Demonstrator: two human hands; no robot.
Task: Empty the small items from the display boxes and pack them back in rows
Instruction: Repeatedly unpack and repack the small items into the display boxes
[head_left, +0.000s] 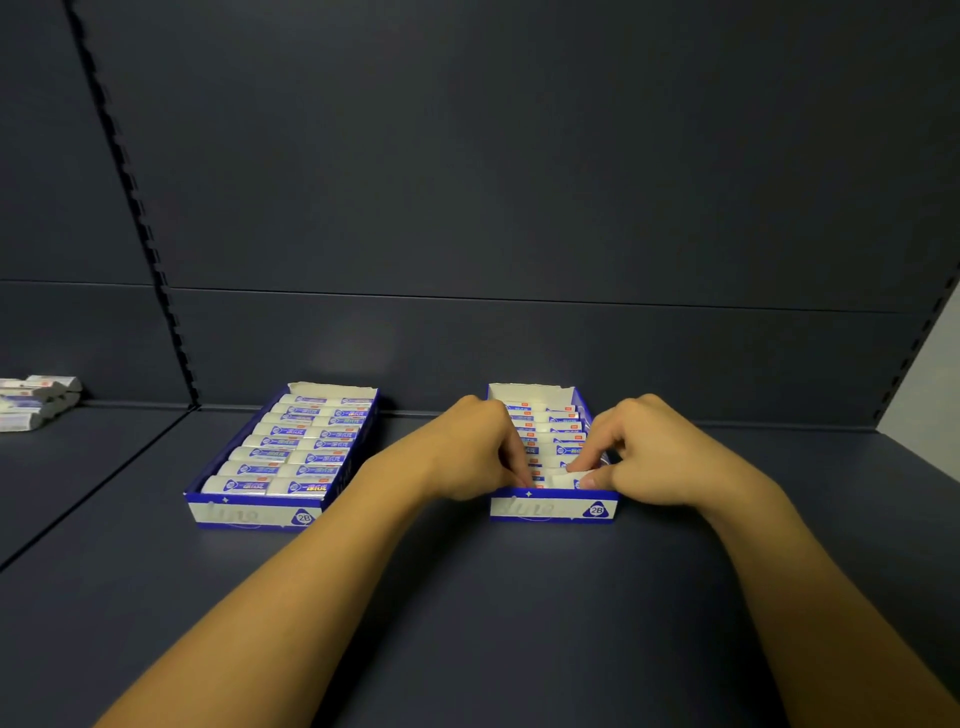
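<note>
Dark blue-grey shelf (467, 597) with a matching back panel (519, 182) and slotted uprights. Two blue-and-white display boxes stand side by side, each front marked "2B". The left box (249, 512), well apart from the hands, holds white erasers (291, 457) in blue-printed sleeves, packed in two neat columns of rows. The right box (550, 509) holds similar erasers in rows. The left hand (478, 452) and right hand (654, 457) both reach into its near end, fingers curled and pinching erasers there. A loose pile of erasers (36, 400) lies far left.
</note>
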